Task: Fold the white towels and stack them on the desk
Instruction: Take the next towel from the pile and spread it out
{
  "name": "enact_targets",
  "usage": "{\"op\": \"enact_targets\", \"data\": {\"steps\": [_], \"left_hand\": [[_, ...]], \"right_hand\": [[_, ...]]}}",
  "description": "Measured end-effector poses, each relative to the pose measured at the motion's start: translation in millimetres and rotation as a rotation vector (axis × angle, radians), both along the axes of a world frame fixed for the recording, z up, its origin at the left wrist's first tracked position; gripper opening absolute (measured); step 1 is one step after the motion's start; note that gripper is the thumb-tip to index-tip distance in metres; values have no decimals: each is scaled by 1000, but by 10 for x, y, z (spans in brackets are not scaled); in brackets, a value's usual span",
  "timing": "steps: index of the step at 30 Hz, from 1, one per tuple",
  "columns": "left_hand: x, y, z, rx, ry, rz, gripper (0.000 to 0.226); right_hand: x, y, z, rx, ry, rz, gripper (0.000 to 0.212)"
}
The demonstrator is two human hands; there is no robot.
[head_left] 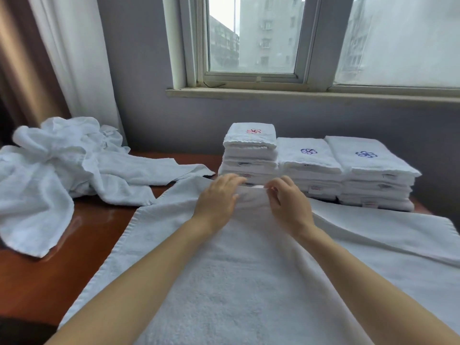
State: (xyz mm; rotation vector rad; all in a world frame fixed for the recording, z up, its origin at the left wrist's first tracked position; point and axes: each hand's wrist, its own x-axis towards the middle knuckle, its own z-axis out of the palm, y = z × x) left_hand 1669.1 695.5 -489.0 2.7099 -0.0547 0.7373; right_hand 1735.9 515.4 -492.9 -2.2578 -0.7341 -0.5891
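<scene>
A large white towel [249,265] lies spread across the wooden desk [37,282] in front of me. My left hand [219,197] and my right hand [290,201] sit close together at the middle of its far edge, fingers curled over a raised fold of the cloth. Just behind the hands stand three stacks of folded white towels: a left stack [250,153] with a red flower mark on top, a middle stack [308,165] and a right stack [373,170], each with a blue mark.
A heap of unfolded white towels [57,170] covers the desk's left side. A grey wall [159,125] and a window sill [298,94] rise behind the stacks, with curtains [62,58] at the far left. Bare desk shows at the near left.
</scene>
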Motion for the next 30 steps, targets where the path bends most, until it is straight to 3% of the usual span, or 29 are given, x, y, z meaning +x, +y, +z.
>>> {"op": "enact_targets", "data": {"steps": [6,13,18,22,25,27,30], "left_hand": [[65,147,158,99,23,84,19],[-309,434,439,142,-198,110,35],[-681,575,607,320,-265,86,13],[-931,627,588,393,-118,41,9],[-1080,615,463,391,350,42,13],[-1156,591,362,285,574,54,31],[-1188,608,300,82,476,110,52]], "right_hand": [[-104,-258,275,128,-136,79,11],[-224,-371,335,69,-161,104,13],[-348,-403,244,-7,-150,159,13],[-436,-428,167,-164,-99,223,14],[-549,-418,97,-362,46,281,13],[-636,-363,52,-398,108,301,10],[-735,-196,45,-337,107,289,12]]}}
